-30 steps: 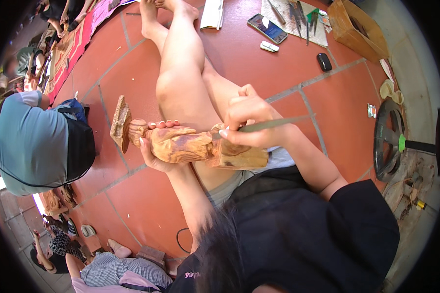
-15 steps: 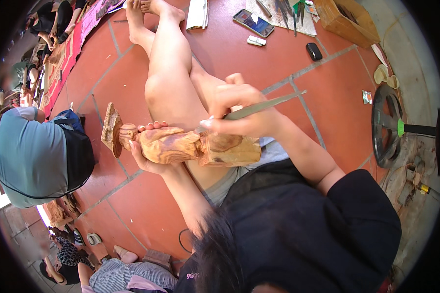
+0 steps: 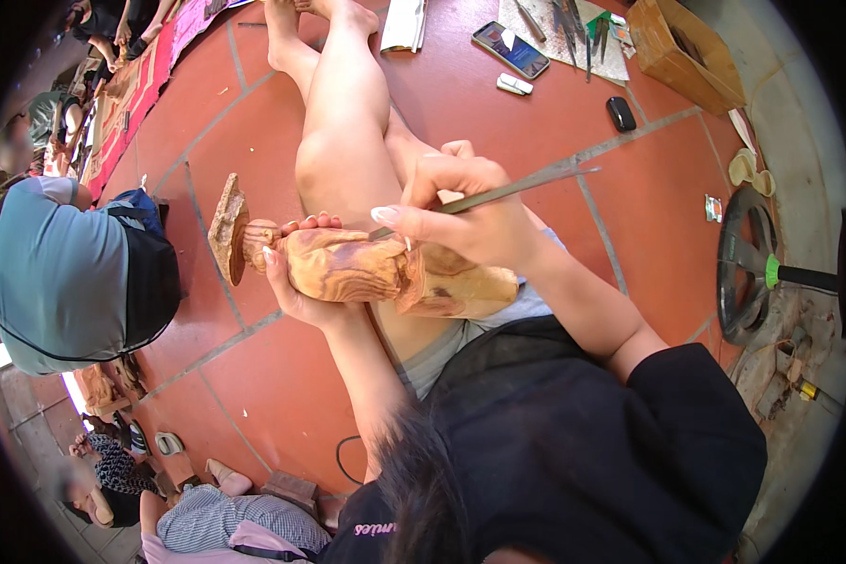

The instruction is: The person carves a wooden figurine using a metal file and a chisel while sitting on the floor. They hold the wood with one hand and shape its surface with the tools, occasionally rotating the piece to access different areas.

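A carved wooden figurine (image 3: 348,268) with a wide rough hat lies across my lap, its hat end to the left. My left hand (image 3: 303,287) is wrapped around it just below the head, fingertips showing along its far side. Pinched in my right hand (image 3: 465,202) is a long, thin grey metal file (image 3: 526,186). Its left end rests at the figurine's upper edge, near the middle of the body, and its other end points up to the right. My right thumb lies close to the wood, and part of the file is hidden by the fingers.
Beyond my legs are a phone (image 3: 510,50), a small white object (image 3: 514,85), a black oval object (image 3: 620,114), several hand tools (image 3: 573,33) and a cardboard box (image 3: 686,56). A black fan-like wheel (image 3: 747,268) stands at right. Another person (image 3: 61,273) sits close at left.
The file's working end has shifted left along the figurine, toward its head, and the file is turned more edge-on. My left hand keeps its hold. The whole view has shifted slightly.
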A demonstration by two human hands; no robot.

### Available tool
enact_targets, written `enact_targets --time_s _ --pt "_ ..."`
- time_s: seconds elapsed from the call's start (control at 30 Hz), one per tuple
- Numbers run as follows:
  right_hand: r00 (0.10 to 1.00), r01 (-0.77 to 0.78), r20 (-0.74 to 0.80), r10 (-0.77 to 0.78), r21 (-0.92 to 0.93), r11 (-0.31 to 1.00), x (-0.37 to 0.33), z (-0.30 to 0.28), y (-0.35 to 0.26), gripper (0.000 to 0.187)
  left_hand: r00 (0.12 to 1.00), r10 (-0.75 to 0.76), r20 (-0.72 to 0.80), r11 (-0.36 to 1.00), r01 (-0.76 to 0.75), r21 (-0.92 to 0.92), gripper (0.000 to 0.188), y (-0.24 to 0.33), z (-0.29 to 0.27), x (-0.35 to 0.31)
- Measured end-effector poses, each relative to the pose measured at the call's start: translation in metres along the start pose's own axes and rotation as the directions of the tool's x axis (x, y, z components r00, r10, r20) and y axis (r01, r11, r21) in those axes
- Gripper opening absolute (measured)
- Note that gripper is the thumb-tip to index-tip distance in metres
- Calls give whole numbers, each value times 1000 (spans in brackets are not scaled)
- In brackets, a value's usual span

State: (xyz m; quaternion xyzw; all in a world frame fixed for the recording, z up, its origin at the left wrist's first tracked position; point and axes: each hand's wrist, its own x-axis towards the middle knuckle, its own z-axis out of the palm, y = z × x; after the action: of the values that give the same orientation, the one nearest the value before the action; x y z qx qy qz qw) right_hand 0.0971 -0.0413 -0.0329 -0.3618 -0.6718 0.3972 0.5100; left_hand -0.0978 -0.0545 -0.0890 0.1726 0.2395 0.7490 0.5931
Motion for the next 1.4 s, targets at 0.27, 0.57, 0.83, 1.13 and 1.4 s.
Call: enact_targets --time_s 0.27,0.57,0.83,1.13,1.4 --pt "986 168 20 -167 -154 974 2 16 -14 17 994 102 -40 967 -89 238 63 -8 17 -6" --pt "999 24 38 -26 38 999 -11 -11 -8 17 998 46 53 911 -63 407 85 -14 35 -8" --pt "971 -190 -91 221 266 945 -31 -39 -32 21 957 -183 224 971 140 194 101 -43 57 -12" --pt "990 69 -74 -124 -516 854 -62 -45 -21 22 924 -207 323 968 146 204 71 -53 29 3" --pt "922 298 37 -386 -704 645 -36 -21 -27 22 927 -172 335 983 140 117 62 -51 19 -2"
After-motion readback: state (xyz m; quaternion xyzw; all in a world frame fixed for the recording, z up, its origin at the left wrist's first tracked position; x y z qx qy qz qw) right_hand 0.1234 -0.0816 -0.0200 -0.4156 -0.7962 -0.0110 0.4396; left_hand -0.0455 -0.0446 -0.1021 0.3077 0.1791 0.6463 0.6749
